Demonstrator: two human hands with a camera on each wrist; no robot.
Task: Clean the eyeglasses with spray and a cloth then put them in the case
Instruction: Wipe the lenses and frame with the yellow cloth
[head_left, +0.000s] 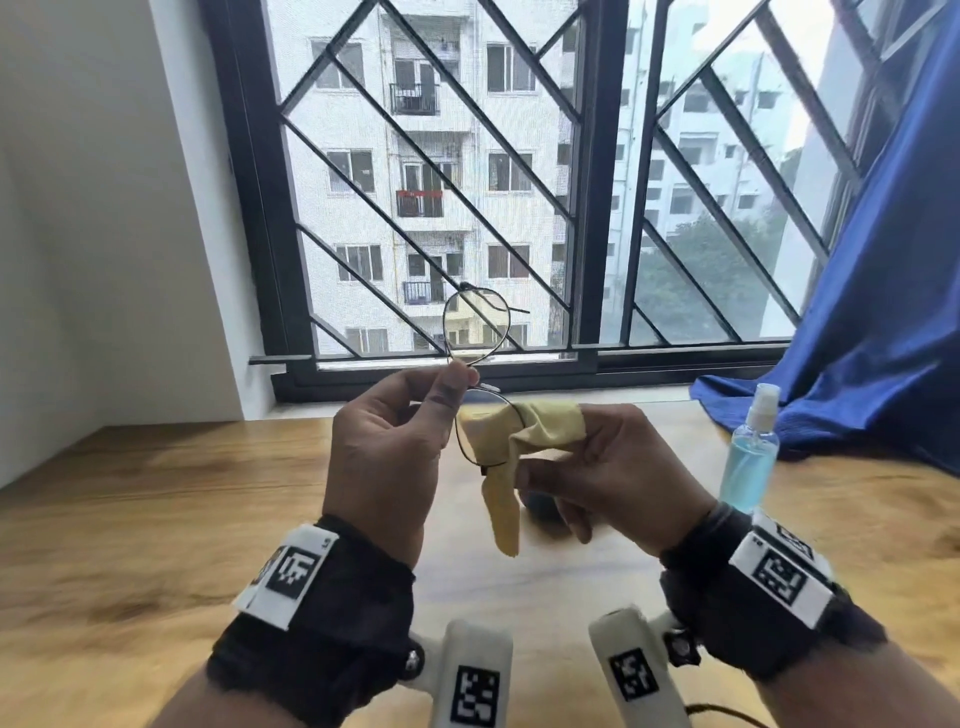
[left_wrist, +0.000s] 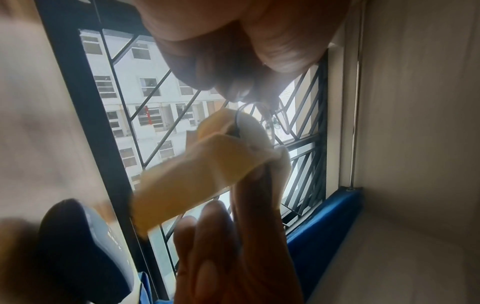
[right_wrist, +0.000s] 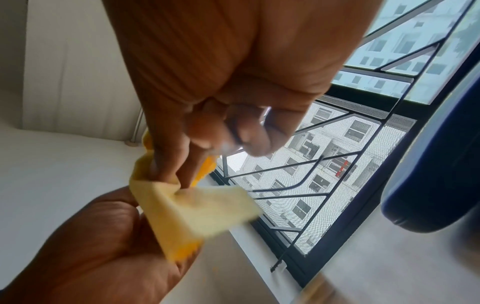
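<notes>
My left hand (head_left: 457, 379) pinches thin dark wire-framed eyeglasses (head_left: 475, 325) at the bridge and holds them upright above the wooden table (head_left: 156, 519). One lens stands up against the window. My right hand (head_left: 535, 452) pinches a yellow cloth (head_left: 501, 509) folded around the lower lens, and a tail of it hangs down. In the left wrist view the cloth (left_wrist: 221, 164) wraps the frame (left_wrist: 270, 121) just below my left fingertips (left_wrist: 233, 88). In the right wrist view my fingers (right_wrist: 168, 164) press into the cloth (right_wrist: 192, 207). A dark case (head_left: 540, 509) lies under my hands, mostly hidden.
A clear spray bottle (head_left: 750, 452) of blue liquid stands on the table to the right of my right hand. Behind it a blue curtain (head_left: 857, 364) spills onto the tabletop. The barred window (head_left: 587, 208) closes off the far side, and a white wall (head_left: 104, 208) rises on the left.
</notes>
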